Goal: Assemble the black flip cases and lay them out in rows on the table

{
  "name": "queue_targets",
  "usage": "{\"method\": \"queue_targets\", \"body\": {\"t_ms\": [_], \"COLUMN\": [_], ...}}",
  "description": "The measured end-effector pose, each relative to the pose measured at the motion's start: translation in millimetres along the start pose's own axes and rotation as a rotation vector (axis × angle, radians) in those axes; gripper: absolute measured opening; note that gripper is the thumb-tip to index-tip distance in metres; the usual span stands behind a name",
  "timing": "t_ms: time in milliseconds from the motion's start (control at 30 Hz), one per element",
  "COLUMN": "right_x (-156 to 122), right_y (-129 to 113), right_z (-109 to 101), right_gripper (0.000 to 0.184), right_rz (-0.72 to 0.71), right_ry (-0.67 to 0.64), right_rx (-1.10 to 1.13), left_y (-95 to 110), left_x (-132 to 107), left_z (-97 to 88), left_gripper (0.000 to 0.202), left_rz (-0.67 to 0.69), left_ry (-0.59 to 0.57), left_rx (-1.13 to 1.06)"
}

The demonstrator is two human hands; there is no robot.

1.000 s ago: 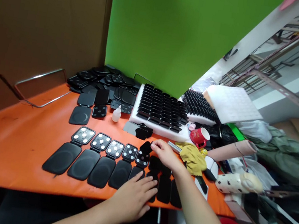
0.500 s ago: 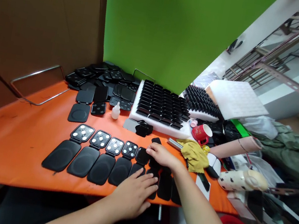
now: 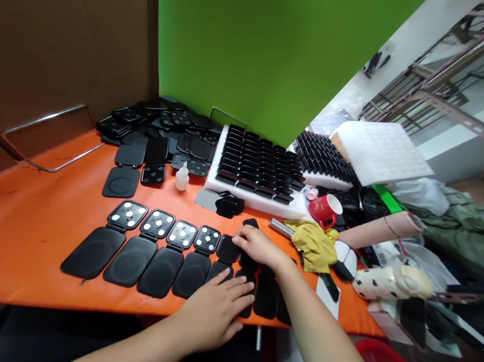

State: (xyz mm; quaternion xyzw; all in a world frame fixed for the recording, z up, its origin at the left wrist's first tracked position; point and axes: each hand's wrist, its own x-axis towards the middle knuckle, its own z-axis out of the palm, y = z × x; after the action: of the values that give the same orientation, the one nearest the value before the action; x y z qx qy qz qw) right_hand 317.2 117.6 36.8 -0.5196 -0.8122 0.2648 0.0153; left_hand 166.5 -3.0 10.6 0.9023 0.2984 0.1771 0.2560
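Observation:
A row of black hinged cases point(image 3: 150, 249) lies open along the front of the orange table point(image 3: 18, 229). Several upper halves point(image 3: 157, 223) show silver discs in them. My left hand point(image 3: 214, 310) rests flat, fingers spread, on the lower halves at the row's right end. My right hand point(image 3: 256, 245) presses its fingertips on a black square pad point(image 3: 229, 248) laid over the fifth case's upper half. A small black piece point(image 3: 251, 222) lies just behind that hand.
A white foam tray point(image 3: 257, 174) filled with black pads stands behind the row, with a small glue bottle point(image 3: 182, 178) and a heap of black cases point(image 3: 162, 126) to its left. A red mug point(image 3: 326, 209), yellow cloth point(image 3: 313, 243) and clutter sit at the right.
My right hand carried a black pad from the air down onto the fifth case's upper half, covering its discs. The left hand stayed put. The view drifted slightly to the left.

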Motion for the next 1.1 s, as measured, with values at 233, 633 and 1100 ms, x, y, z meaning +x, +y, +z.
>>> {"method": "queue_targets", "body": {"t_ms": [233, 633, 1100], "right_x": [-12, -13, 5], "right_y": [-14, 28, 41], "right_z": [7, -17, -27], "right_gripper": [0.02, 0.034, 0.041], "right_rz": [0.06, 0.127, 0.124], "right_ry": [0.12, 0.16, 0.035], "right_rx": [-0.084, -0.169, -0.217], "left_y": [0, -1, 2], "left_x": [1, 2, -4], "left_z": [-1.4, -1.0, -24.5], "left_gripper": [0.043, 0.047, 0.042], "left_rz": [-0.003, -0.017, -0.108], "left_ry": [-0.005, -0.026, -0.042], "left_rx": [0.005, -0.041, -0.101]}}
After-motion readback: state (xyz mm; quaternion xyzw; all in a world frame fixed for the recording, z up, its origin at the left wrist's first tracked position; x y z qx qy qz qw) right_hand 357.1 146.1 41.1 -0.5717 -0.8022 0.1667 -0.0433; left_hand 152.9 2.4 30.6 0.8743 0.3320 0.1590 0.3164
